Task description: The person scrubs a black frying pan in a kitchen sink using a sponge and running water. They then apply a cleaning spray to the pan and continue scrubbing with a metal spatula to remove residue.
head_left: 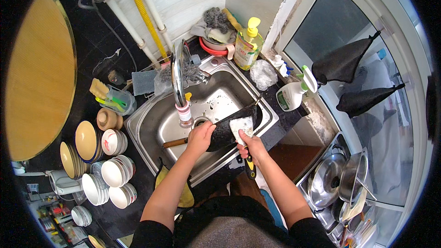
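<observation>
Steel sink (151,124), yellow soap bottle (248,46), probably wok (229,128)

faucet (178,76) blocks sink (151,124) centre | open basin left | bowls (112,174) crowd counter

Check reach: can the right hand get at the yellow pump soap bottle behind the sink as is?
Probably not yet: the right hand is pressing a white cloth against the black wok. The soap bottle stands unobstructed beyond the sink, so dropping the cloth should free it.
</observation>
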The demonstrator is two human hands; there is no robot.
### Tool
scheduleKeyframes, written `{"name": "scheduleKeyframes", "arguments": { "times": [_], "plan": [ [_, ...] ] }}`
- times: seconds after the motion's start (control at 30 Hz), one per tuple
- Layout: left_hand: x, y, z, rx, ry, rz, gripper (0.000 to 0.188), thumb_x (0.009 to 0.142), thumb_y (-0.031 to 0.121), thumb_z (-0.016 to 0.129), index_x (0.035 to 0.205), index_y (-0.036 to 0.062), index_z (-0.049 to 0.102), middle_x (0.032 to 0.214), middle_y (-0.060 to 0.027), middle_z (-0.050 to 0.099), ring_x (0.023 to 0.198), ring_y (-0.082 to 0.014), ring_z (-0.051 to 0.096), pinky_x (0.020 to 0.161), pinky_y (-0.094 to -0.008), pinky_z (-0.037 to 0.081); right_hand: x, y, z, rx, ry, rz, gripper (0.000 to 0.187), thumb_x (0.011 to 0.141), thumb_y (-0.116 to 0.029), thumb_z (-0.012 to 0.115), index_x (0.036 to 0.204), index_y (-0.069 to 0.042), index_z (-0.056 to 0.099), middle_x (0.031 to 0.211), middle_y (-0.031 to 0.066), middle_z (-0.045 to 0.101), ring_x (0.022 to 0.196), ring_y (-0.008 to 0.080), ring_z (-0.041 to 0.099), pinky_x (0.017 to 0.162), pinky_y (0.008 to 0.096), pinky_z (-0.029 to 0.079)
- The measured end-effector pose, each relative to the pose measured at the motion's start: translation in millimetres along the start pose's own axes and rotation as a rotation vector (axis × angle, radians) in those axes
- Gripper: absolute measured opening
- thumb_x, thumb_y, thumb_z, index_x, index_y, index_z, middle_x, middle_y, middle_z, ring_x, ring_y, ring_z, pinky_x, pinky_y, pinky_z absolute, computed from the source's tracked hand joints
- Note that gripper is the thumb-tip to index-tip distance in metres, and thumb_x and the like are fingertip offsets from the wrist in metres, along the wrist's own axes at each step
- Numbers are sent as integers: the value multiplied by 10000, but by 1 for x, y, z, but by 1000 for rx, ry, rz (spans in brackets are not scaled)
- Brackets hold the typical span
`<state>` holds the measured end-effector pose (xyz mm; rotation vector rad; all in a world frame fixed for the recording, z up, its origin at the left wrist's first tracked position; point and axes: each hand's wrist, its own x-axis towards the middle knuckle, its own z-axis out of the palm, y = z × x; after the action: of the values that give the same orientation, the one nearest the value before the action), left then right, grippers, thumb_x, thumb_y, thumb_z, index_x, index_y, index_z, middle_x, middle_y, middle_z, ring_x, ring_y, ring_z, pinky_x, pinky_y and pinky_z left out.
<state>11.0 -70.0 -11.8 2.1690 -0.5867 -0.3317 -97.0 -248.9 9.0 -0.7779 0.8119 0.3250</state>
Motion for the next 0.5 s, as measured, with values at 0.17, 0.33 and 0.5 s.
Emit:
{"name": "scheduleKeyframes", "arguments": {
  "times": [0.17, 0.33, 0.5],
  "plan": [
    [1, 3, -1, -1, -24, -33, 246, 915, 273, 526, 940, 34, 579, 817, -194, 616, 771, -380, 595, 679, -407, 465, 16, -8, -20, 203, 54, -102, 413, 901, -420, 578, 844, -19, 495, 574, 0, 441, 432, 76, 350, 382, 221, 273],
    [4, -5, -1, -2, -10, -36, 243, 918, 272, 518, 930, 34, 569, 813, -183, 611, 766, -368, 590, 687, -401, 462, 5, -7, 4, 16, 14, -66, 420, 892, -416, 595, 844, -7, 509, 565, 10, 460, 420, 91, 375, 380, 241, 298],
    [5, 0, -2, 5, -6, -6, 250, 924, 281, 498, 891, 38, 547, 806, -191, 598, 765, -390, 575, 665, -434, 444, 13, -11, -8, 136, 81, -103, 416, 889, -417, 597, 831, -16, 502, 571, 6, 453, 417, 73, 358, 376, 222, 281]
  ]
}}
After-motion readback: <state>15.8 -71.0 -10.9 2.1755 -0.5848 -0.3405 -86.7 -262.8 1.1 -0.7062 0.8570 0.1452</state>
